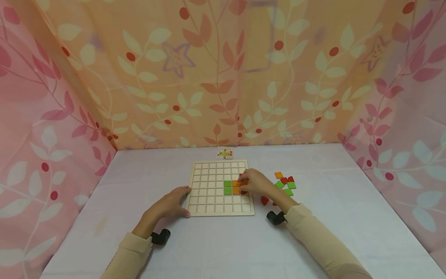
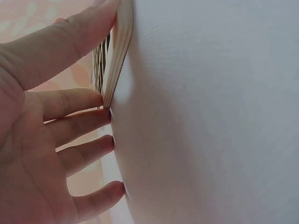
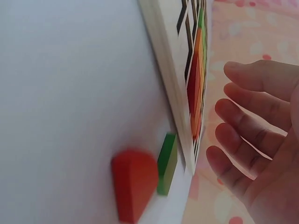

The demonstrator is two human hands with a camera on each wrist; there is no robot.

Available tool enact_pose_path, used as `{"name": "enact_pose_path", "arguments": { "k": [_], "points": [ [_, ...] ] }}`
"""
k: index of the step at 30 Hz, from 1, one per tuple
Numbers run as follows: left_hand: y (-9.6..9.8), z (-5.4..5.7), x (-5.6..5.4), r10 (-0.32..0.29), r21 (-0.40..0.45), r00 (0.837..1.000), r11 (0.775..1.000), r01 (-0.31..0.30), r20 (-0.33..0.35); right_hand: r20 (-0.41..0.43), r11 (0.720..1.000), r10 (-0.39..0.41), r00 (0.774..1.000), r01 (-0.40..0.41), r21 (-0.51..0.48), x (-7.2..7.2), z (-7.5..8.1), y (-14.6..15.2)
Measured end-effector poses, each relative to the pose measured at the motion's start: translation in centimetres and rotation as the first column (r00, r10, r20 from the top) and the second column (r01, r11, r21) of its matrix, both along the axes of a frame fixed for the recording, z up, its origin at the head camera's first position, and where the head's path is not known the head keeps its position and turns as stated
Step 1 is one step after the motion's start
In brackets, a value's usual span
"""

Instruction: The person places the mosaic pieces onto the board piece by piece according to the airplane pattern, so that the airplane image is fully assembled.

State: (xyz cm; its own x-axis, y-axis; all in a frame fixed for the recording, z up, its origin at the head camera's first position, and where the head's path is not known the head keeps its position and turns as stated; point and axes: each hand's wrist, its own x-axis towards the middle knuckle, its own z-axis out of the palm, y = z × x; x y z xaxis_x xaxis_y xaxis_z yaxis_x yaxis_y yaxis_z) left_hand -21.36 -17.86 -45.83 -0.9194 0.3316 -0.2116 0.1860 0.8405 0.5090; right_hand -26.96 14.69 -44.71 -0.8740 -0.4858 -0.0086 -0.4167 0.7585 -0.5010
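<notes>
A pale wooden grid board (image 1: 209, 201) lies flat on the table, also seen edge-on in both wrist views. My left hand (image 1: 170, 203) rests at its left edge, fingers fairly straight, with the thumb (image 2: 70, 39) against the board. Over the right part of the board is my right hand (image 1: 257, 183); in the right wrist view its fingers (image 3: 238, 116) are loosely bent, apart from the board, with nothing visible between them. Green tiles (image 1: 228, 184), orange tiles (image 1: 236, 190) and red tiles (image 3: 192, 81) sit in grid cells, partly hidden by that hand.
Loose pieces lie right of the board: an orange square (image 1: 279, 175), several green squares (image 1: 291, 185) and red rounded pieces (image 1: 265, 200). Behind the board is a small pattern card (image 1: 225, 152). A white cloth (image 1: 146, 166) covers the table, with patterned curtains (image 1: 216, 77) around it.
</notes>
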Motion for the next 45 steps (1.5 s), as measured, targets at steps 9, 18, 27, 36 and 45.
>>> {"name": "enact_pose_path", "arguments": {
  "k": [9, 18, 27, 36, 45],
  "points": [
    [0.0, 0.1, 0.1, -0.017, 0.0, 1.0, 1.0, 0.017, -0.006, 0.087, 0.994, -0.101, 0.991, 0.104, -0.028, 0.4, 0.1, 2.1],
    [0.0, 0.1, 0.1, -0.008, 0.013, 1.0, 1.0, 0.008, 0.004, 0.078, 0.988, -0.152, 0.985, 0.15, 0.03, 0.6, -0.3, 3.2],
    [-0.1, 0.1, 0.1, -0.018, 0.025, 1.0, 1.0, 0.018, 0.006, 0.096, 0.984, -0.172, 0.981, 0.167, 0.056, 0.8, -0.6, 3.9],
    [-0.1, 0.1, 0.1, -0.022, 0.015, 1.0, 1.0, 0.022, -0.003, 0.085, 0.983, -0.174, 0.981, 0.168, 0.074, 1.1, -0.6, 4.3],
    [-0.1, 0.2, 0.1, -0.019, 0.016, 1.0, 1.0, 0.019, 0.002, 0.097, 0.977, -0.198, 0.975, 0.188, 0.101, 0.9, -0.8, 4.3]
  ]
}}
